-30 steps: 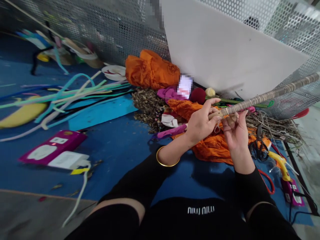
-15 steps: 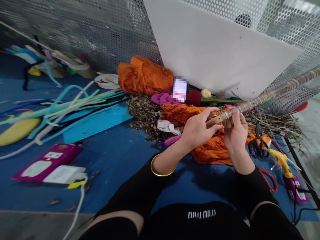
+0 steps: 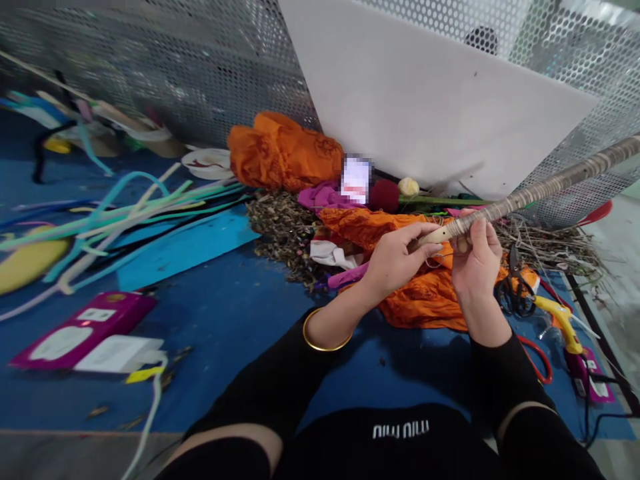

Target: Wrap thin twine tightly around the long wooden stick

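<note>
The left hand's [image 3: 395,261] fingers close round the near end of the pole [image 3: 533,193]; the right hand's [image 3: 477,259] thumb and fingers grip it just beyond. The pole slants up rightward over the orange cloth [image 3: 425,303]; black scissors [image 3: 516,291] lie beside the right wrist.

A blue surface [image 3: 280,327], speckled with scraps, carries everything, its bare stretch running towards six o'clock from the centre of the view. At eight lies a purple packet [image 3: 107,317]; at nine, a light-blue sheet [image 3: 200,241] under coloured fuzzy strips [image 3: 125,213]. A white dish [image 3: 206,165] sits at ten, an orange bundle [image 3: 280,153] near eleven. Dried plant bits [image 3: 285,223] heap near the centre. Crumpled orange cloth [image 3: 425,300] spreads towards three, a yellow glue gun [image 3: 560,320] towards four.
</note>
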The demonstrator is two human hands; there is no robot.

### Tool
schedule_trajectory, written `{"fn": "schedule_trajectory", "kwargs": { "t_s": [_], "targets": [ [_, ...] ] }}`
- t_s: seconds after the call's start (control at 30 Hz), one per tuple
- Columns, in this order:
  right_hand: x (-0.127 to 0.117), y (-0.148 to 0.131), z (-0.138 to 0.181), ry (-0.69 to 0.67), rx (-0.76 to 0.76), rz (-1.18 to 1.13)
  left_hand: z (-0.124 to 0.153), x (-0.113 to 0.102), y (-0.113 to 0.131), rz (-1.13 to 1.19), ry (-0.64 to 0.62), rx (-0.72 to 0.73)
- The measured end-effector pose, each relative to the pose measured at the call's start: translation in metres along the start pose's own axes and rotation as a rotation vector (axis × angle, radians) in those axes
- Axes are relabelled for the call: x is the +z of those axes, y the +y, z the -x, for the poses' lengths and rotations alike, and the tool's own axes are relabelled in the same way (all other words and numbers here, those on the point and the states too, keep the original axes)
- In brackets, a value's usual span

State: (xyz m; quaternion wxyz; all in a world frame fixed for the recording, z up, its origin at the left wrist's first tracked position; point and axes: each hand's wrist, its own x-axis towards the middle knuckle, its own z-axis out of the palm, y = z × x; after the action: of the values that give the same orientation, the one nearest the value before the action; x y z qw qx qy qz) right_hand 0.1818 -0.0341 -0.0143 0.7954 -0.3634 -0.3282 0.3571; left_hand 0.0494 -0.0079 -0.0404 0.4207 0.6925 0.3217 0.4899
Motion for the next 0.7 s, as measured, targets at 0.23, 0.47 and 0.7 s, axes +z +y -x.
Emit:
{"fn": "schedule_trajectory", "kwargs": {
  "t_s": [0.23,0.47,0.7],
  "targets": [
    [0.002,0.005,0.001,-0.034,0.048,-0.023,0.003,0.001,-0.002,-0.276,0.096,0.040],
    [0.004,0.007,0.004,0.101,0.127,-0.076,0.002,0.002,0.002,-0.371,0.156,0.021],
    [0.001,0.000,0.010,0.014,0.211,-0.036,0.001,-0.003,0.000,-0.424,0.147,0.058]
  ]
}}
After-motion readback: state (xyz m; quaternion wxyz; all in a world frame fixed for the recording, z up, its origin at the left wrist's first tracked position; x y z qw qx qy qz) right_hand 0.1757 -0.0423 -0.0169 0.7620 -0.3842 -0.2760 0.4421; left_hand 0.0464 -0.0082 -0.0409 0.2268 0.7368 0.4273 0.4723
